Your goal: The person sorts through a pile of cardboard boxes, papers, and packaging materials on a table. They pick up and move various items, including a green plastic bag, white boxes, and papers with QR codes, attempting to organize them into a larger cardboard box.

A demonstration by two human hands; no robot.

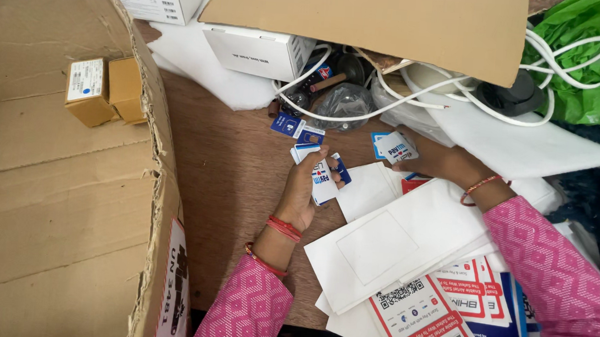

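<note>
Here, left hand (301, 189) gripped a small stack of blue-and-white cards (322, 177) upright above the brown worktop (229, 185). Right hand (439, 160) pinched a single card (395, 148) just beside the white envelopes (393, 240). Two more blue cards (295, 129) lay loose on the worktop near a tangle of white cable (387, 104). Open cardboard box (57, 174) sat at left.

Both arms wear long sleeves of bright pink fabric printed with a small white diamond-and-zigzag pattern. The left sleeve (246, 314) ends at the wrist, where a thin red-and-gold bangle (260, 260) sits, with a band of red thread (284, 228) wound just above it. The right sleeve (557, 274) is the same cloth; its wrist carries a slim red bangle (478, 188).
</note>
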